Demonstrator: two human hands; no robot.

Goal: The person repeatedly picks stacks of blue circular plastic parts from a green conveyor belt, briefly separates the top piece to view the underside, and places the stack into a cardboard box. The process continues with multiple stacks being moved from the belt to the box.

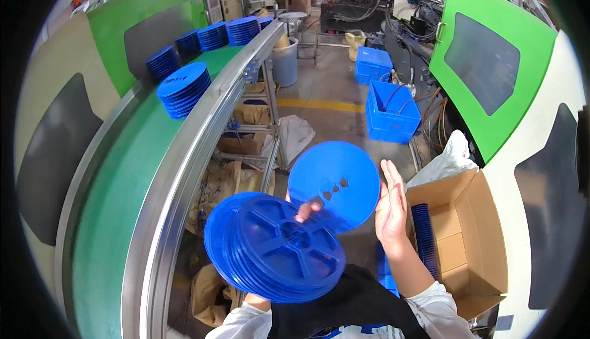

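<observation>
A tilted stack of blue plastic reel flanges (pixel 276 253) is in my left hand (pixel 307 210), in front of my body. Most of that hand is hidden behind the stack; fingertips show at the top flange's spoked face, and the wrist comes out below. Beyond the stack, a single blue flange (pixel 335 173) stands up with its smooth face and small centre cutouts showing. Its left lower edge is by my left fingertips. My right hand (pixel 391 207) is open at the flange's right edge, fingers stretched out and palm against the rim.
To the left runs a green conveyor belt (pixel 110 234) with a metal rail (pixel 178 173), carrying several stacks of blue flanges (pixel 184 90). An open cardboard box (pixel 482 241) at my right holds a row of flanges (pixel 424 234). Farther off stand blue crates (pixel 393 121) and green-doored machines (pixel 491 56).
</observation>
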